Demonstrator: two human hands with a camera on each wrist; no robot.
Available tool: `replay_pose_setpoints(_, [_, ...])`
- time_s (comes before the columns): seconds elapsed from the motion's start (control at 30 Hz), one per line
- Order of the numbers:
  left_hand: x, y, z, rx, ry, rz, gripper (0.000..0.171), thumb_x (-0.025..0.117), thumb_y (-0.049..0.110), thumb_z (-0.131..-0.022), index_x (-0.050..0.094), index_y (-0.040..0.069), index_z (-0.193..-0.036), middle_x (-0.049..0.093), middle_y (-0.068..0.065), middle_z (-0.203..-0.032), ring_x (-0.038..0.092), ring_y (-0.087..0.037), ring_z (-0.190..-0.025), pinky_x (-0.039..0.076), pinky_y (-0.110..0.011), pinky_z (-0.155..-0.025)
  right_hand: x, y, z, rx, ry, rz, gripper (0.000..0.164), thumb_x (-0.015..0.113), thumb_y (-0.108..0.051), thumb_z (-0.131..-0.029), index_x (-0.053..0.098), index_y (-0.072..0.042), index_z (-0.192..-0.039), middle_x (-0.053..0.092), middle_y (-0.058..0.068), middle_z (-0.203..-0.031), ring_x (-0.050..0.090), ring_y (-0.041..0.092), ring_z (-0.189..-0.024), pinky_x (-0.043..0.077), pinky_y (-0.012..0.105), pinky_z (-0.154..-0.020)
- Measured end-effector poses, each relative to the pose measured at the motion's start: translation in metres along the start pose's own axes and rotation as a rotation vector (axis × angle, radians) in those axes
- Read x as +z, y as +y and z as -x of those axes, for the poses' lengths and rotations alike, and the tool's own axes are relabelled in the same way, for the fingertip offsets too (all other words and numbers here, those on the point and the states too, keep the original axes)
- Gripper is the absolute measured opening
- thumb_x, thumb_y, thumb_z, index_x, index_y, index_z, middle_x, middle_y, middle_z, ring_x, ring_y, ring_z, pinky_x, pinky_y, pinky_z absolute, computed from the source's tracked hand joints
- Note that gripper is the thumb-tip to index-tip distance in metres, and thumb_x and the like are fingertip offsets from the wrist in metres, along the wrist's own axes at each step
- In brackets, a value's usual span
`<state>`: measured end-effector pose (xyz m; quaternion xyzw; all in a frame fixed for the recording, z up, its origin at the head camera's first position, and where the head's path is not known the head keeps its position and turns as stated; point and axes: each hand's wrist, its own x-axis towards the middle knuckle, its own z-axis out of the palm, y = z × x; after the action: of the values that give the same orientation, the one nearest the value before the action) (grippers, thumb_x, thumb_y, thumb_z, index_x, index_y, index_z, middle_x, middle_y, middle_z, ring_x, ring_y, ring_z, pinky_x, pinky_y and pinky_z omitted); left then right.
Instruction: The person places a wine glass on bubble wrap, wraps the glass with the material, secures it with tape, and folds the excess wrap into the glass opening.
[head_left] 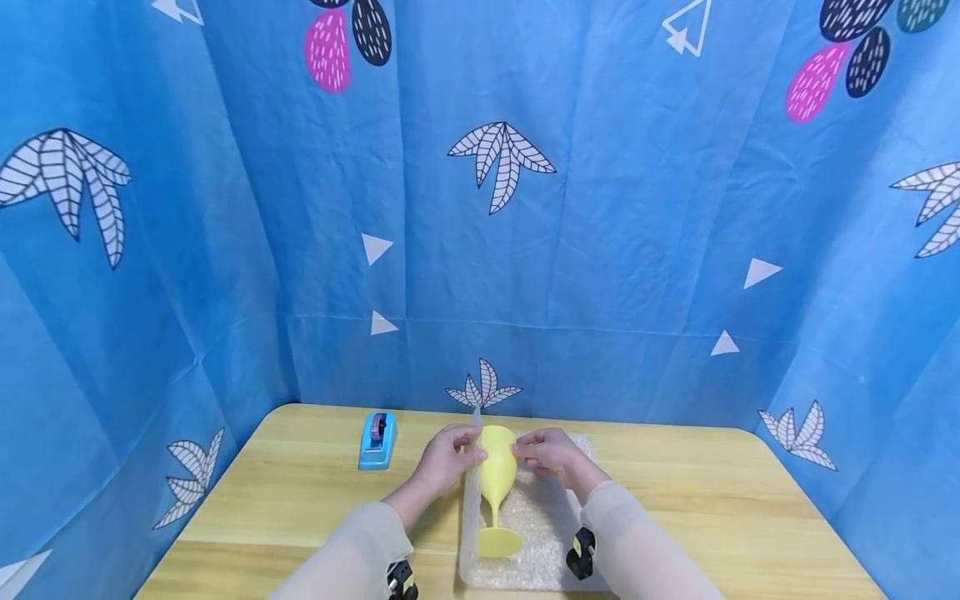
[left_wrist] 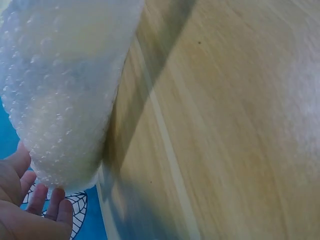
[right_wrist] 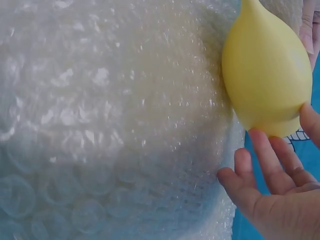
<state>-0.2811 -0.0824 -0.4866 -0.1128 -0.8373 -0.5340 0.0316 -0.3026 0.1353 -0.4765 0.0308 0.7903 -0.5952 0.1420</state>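
A yellow goblet (head_left: 497, 467) lies on a sheet of bubble wrap (head_left: 547, 533), its bowl toward the back and its round foot toward me. My left hand (head_left: 447, 457) pinches the raised left edge of the wrap beside the bowl. In the left wrist view, that upright flap of bubble wrap (left_wrist: 65, 100) hides the goblet, and the left hand (left_wrist: 35, 210) is at its far end. My right hand (right_wrist: 285, 195) grips the bowl near its rim, thumb on one side and fingers on the other, as the right wrist view shows.
A blue tape dispenser (head_left: 377, 442) stands at the back left of the wooden table (head_left: 300, 492). Blue patterned cloth (head_left: 480, 275) hangs behind the table and along both sides.
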Motion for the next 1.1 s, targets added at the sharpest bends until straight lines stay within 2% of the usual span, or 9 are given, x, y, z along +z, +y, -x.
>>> replay_pose_setpoints(0.2, [-0.0004, -0.0006, -0.0021, 0.014, -0.019, 0.000, 0.043, 0.075, 0.016, -0.091, 0.064, 0.004, -0.131, 0.057, -0.017, -0.136, 0.054, -0.040, -0.123, 0.046, -0.052, -0.104, -0.0012, -0.0022, 0.0003, 0.009, -0.024, -0.030, 0.034, 0.078, -0.019, -0.088, 0.067, 0.003, -0.113, 0.059, 0.000, -0.076, 0.056, 0.016, -0.073, 0.052, 0.037, -0.079])
replay_pose_setpoints(0.3, [-0.0003, 0.0003, -0.0025, 0.056, -0.037, -0.012, 0.044, 0.074, 0.016, -0.091, 0.063, 0.003, -0.131, 0.055, -0.019, -0.138, 0.052, -0.041, -0.125, 0.044, -0.054, -0.105, -0.0017, -0.0032, 0.0003, -0.001, -0.019, -0.024, 0.034, 0.079, -0.021, -0.087, 0.069, 0.002, -0.110, 0.058, 0.000, -0.079, 0.055, 0.018, -0.074, 0.052, 0.037, -0.077])
replay_pose_setpoints(0.43, [0.0002, 0.0011, -0.0031, 0.080, -0.056, -0.019, 0.046, 0.074, 0.017, -0.091, 0.062, 0.002, -0.133, 0.053, -0.019, -0.140, 0.051, -0.039, -0.127, 0.043, -0.054, -0.107, -0.0015, -0.0038, 0.0002, -0.002, -0.017, -0.037, 0.031, 0.080, -0.020, -0.086, 0.069, 0.002, -0.106, 0.057, 0.000, -0.075, 0.054, 0.015, -0.069, 0.050, 0.034, -0.072])
replay_pose_setpoints(0.7, [-0.0019, -0.0006, -0.0036, 0.140, -0.085, -0.081, 0.050, 0.074, 0.018, -0.091, 0.059, 0.001, -0.135, 0.050, -0.019, -0.144, 0.047, -0.040, -0.132, 0.041, -0.056, -0.108, 0.0015, -0.0003, 0.0014, 0.020, -0.048, -0.114, 0.033, 0.077, -0.014, -0.089, 0.065, 0.006, -0.112, 0.061, 0.000, -0.075, 0.059, 0.013, -0.072, 0.055, 0.033, -0.078])
replay_pose_setpoints(0.9, [-0.0016, 0.0001, -0.0030, 0.147, -0.104, -0.078, 0.052, 0.074, 0.019, -0.091, 0.058, 0.001, -0.137, 0.048, -0.019, -0.145, 0.044, -0.042, -0.134, 0.037, -0.058, -0.110, 0.0019, -0.0002, 0.0007, 0.016, -0.056, -0.126, 0.030, 0.075, -0.012, -0.090, 0.066, 0.006, -0.111, 0.060, -0.001, -0.072, 0.056, 0.012, -0.069, 0.052, 0.028, -0.071])
replay_pose_setpoints(0.97, [-0.0011, 0.0000, -0.0031, 0.146, -0.103, -0.082, 0.052, 0.074, 0.019, -0.091, 0.058, 0.001, -0.137, 0.048, -0.018, -0.145, 0.044, -0.042, -0.134, 0.037, -0.058, -0.110, 0.0012, -0.0014, 0.0008, 0.008, -0.068, -0.111, 0.026, 0.074, -0.012, -0.091, 0.066, 0.006, -0.109, 0.059, -0.001, -0.072, 0.055, 0.013, -0.070, 0.053, 0.031, -0.074])
replay_pose_setpoints(1.1, [0.0001, 0.0001, -0.0030, 0.138, -0.102, -0.091, 0.053, 0.074, 0.020, -0.091, 0.057, 0.003, -0.138, 0.047, -0.018, -0.146, 0.043, -0.041, -0.135, 0.036, -0.057, -0.111, -0.0004, -0.0048, 0.0026, 0.007, -0.086, -0.047, 0.021, 0.073, -0.017, -0.091, 0.068, 0.001, -0.100, 0.057, -0.001, -0.074, 0.057, 0.018, -0.076, 0.052, 0.044, -0.091])
